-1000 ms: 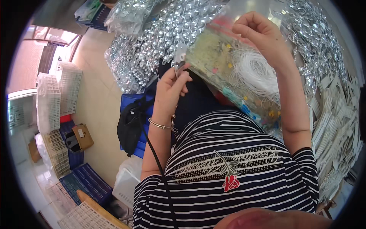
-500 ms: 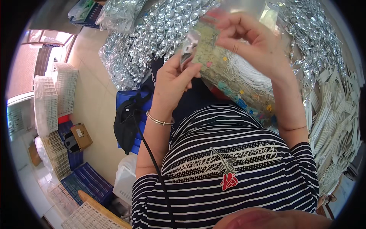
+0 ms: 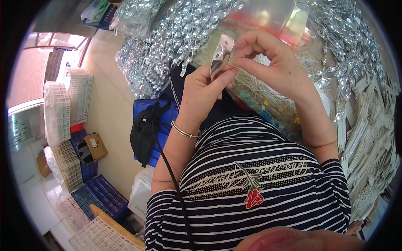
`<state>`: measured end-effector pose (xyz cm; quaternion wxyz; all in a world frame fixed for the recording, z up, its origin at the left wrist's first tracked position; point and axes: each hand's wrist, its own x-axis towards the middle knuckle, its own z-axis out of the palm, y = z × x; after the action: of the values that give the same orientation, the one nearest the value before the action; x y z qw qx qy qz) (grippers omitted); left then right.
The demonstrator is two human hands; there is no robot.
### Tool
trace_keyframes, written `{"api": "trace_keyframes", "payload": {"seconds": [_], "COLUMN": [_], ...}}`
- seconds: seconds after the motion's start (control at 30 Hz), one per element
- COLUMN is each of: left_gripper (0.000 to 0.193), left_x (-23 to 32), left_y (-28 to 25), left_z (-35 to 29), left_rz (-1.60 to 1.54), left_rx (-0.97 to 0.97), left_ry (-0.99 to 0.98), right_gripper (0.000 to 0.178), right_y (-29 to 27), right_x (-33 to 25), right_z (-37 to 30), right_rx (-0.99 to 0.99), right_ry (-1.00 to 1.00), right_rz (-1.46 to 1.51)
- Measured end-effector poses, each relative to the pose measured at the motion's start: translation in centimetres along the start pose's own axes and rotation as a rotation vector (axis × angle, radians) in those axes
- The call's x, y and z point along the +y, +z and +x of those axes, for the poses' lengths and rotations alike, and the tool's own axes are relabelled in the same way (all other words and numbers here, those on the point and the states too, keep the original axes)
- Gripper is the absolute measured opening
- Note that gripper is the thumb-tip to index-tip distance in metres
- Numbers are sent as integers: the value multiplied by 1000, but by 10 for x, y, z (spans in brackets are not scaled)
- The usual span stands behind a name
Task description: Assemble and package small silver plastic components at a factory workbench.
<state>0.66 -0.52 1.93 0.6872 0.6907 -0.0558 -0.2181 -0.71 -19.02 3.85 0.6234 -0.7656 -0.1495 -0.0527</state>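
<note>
My left hand (image 3: 203, 94) grips a thin, shiny silver piece (image 3: 223, 48) with small dark holes, its lower end between thumb and fingers. Close to its right edge, my right hand (image 3: 276, 62) has thumb and forefinger pinched together. What they hold, if anything, is too small to make out. Under the hands, loose white string (image 3: 255, 83) lies on my lap over a greenish cloth with small coloured patches. Beyond my left hand, rows of shiny silver discs (image 3: 184, 29) are strung together.
A clear plastic bag (image 3: 272, 19) with a red edge lies beyond the hands. Silver strands (image 3: 347, 46) and piled whitish strips (image 3: 364, 142) are at the right. A black bag (image 3: 142, 134) rests on something blue at left. Plastic crates (image 3: 100, 196) stand farther left.
My right hand has come down and in to the silver piece's edge. My left hand has shifted slightly right, and the piece now shows its holes.
</note>
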Motion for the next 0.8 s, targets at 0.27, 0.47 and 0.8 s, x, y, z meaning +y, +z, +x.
{"api": "trace_keyframes", "payload": {"seconds": [0.27, 0.47, 0.8], "left_gripper": [20, 17, 14], "left_x": [2, -1, 5], "left_y": [-2, -1, -14], "left_z": [7, 2, -2], "left_rz": [-85, 15, -74], "left_rx": [31, 46, 133], "left_ry": [47, -38, 42], "right_gripper": [26, 27, 24], "right_y": [0, 2, 25], "right_x": [3, 2, 3], "right_z": [8, 3, -1], "right_rx": [3, 0, -86], "right_ry": [-9, -43, 180], "right_rz": [-25, -90, 45]}}
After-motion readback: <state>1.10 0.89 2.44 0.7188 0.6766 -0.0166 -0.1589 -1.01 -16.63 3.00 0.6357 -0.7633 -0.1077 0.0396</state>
